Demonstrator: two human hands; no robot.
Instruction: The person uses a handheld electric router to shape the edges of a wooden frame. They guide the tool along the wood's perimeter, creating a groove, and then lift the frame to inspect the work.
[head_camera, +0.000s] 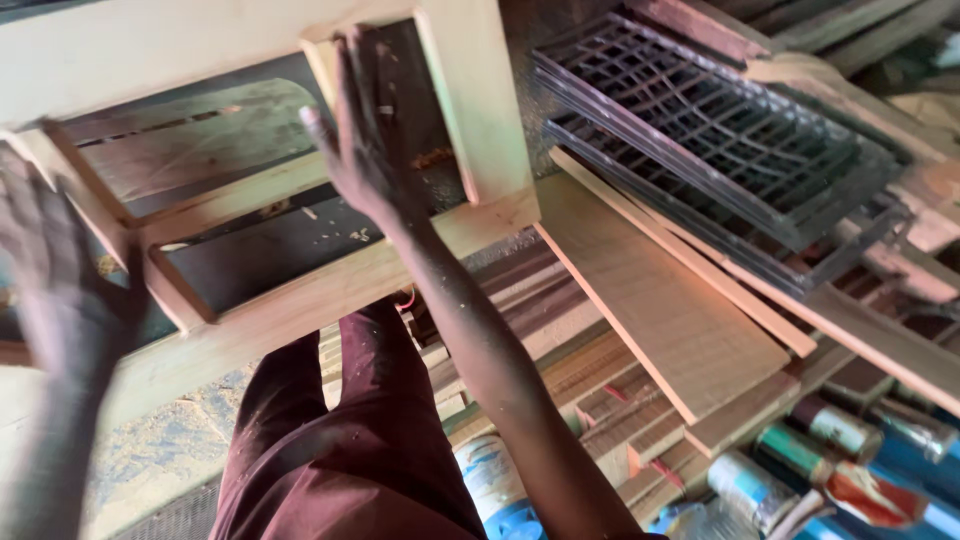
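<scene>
A pale wooden frame (470, 120) of joined rails and posts fills the upper left. My right hand (365, 150) reaches up into it, fingers spread flat against an inner upright rail (322, 62). My left hand (50, 270) is blurred at the left edge, fingers apart, against the frame's outer rail (95, 215); nothing shows in it. Below are my legs in dark red trousers (340, 450).
Metal grille panels (700, 130) lean at the upper right over stacked wooden boards (660, 300). Several paint tins (830, 460) lie at the lower right. Wood offcuts (600, 400) pile up beside my right arm. Sawdust covers the floor at lower left.
</scene>
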